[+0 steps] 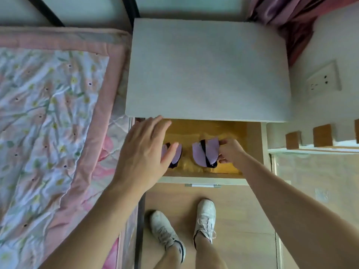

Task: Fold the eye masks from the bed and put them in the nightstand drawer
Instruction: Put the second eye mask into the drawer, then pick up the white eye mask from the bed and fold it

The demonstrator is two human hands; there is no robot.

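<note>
The nightstand drawer [252,150] is pulled out, showing its wooden bottom. Two folded lilac eye masks with black straps lie inside. The right eye mask [210,154] is pinched at its right edge by my right hand [230,151]. The left eye mask [177,155] is partly hidden under my left hand [144,150], which hovers over the drawer's left side with fingers spread and relaxed, its thumb across the mask.
The white nightstand top [207,68] overhangs the back of the drawer. The bed with a floral pink quilt [50,117] lies to the left. A wall socket [323,79] and wooden slats [322,135] are on the right. My white shoes [184,226] stand on the wooden floor below.
</note>
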